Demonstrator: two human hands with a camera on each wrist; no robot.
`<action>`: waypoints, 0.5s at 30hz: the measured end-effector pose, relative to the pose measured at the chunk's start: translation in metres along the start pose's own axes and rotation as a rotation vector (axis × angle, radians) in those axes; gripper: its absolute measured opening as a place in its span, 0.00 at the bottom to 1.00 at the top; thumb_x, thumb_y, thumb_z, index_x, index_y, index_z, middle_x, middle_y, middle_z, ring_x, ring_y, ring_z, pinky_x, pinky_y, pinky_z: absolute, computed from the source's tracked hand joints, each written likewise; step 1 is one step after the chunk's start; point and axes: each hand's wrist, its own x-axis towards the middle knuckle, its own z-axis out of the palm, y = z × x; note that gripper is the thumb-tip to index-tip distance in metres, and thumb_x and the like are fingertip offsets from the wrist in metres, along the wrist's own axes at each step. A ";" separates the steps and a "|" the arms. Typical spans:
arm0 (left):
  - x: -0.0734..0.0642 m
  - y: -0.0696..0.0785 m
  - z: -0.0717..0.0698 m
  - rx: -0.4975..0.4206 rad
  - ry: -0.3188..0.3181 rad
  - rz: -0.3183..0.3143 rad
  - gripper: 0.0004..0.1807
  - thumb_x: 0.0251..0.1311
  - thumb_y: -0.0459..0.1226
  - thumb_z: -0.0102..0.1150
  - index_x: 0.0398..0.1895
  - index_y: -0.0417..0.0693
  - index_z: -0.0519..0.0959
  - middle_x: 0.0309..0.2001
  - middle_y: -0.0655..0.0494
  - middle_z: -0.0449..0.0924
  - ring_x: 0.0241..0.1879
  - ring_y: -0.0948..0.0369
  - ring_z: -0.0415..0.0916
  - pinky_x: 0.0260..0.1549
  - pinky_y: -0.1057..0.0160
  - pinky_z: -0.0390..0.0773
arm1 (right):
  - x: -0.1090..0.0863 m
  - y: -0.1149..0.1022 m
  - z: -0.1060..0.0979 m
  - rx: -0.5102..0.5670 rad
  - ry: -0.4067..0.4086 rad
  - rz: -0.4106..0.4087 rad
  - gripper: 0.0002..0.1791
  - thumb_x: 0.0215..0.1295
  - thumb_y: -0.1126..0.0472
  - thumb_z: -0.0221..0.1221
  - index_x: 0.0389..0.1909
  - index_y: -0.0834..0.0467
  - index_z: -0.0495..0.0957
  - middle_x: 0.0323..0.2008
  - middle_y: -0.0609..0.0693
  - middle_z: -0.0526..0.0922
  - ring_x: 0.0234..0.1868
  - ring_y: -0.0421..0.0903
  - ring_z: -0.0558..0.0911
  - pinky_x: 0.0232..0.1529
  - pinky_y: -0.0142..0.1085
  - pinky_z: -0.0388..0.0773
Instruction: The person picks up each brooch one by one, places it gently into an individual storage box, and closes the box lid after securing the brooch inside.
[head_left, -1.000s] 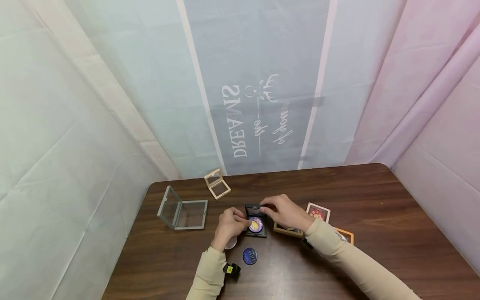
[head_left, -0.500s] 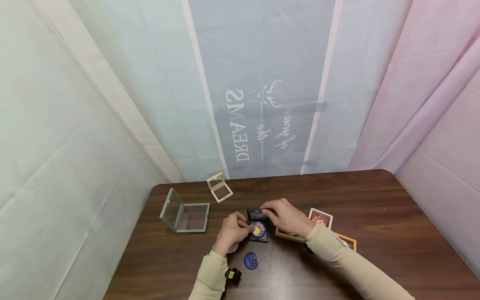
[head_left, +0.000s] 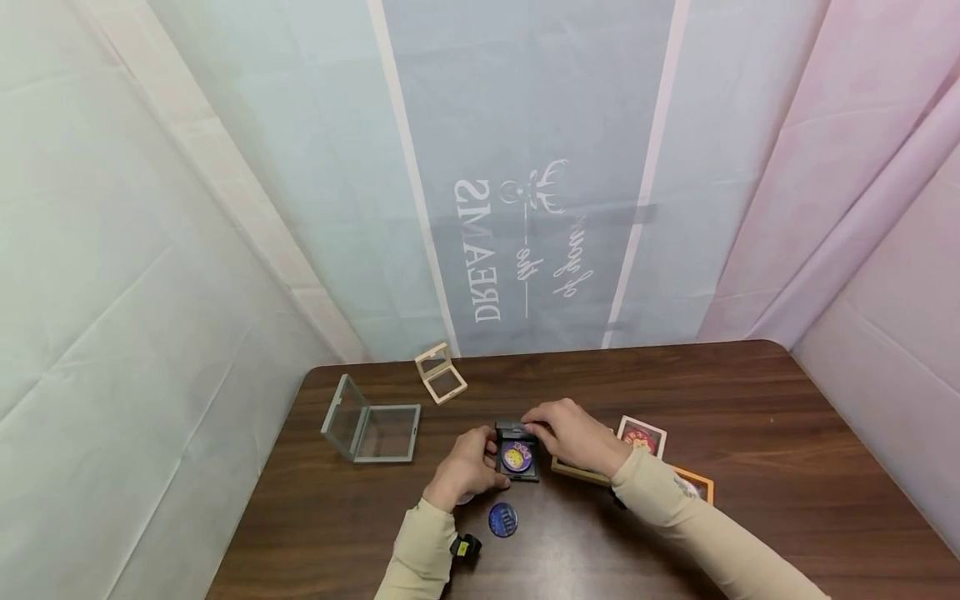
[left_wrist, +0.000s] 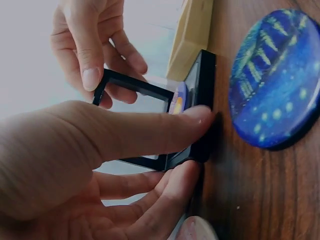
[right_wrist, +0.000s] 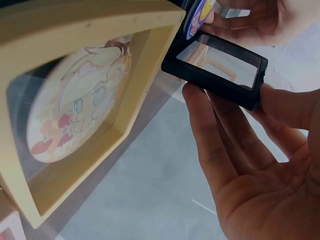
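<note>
A small black display case with a see-through lid stands with its lid raised at the middle of the table. Inside its base lies a round purple badge with a yellow figure. My left hand grips the base from the left, thumb at the front edge and fingers along the side, as the left wrist view shows. With thumb and fingers, my right hand pinches the black-framed lid by its free edge. A round blue badge lies on the table in front of the case.
To the left, a grey-green case and a small cream case stand with lids raised. Right of the black case are a tan frame holding a round badge, a white frame and an orange frame. Curtains hang behind the table.
My left fingertips have come off the purple badge and now hold the case's side and front edge. My right hand keeps its hold on the lid; the view has shifted slightly.
</note>
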 end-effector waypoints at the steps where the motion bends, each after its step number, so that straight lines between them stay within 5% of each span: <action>1: 0.000 0.000 0.001 0.011 0.003 0.003 0.37 0.49 0.31 0.85 0.61 0.35 0.76 0.49 0.50 0.79 0.43 0.58 0.80 0.43 0.55 0.84 | -0.001 0.000 0.001 -0.009 0.003 -0.007 0.10 0.79 0.65 0.60 0.50 0.59 0.89 0.43 0.52 0.92 0.37 0.41 0.89 0.38 0.34 0.85; 15: 0.001 0.004 0.006 0.061 0.038 0.004 0.33 0.50 0.34 0.86 0.57 0.39 0.78 0.46 0.52 0.78 0.40 0.61 0.78 0.40 0.56 0.82 | -0.008 -0.002 -0.002 0.005 -0.014 -0.006 0.05 0.77 0.64 0.64 0.43 0.57 0.88 0.38 0.47 0.90 0.34 0.33 0.84 0.35 0.32 0.83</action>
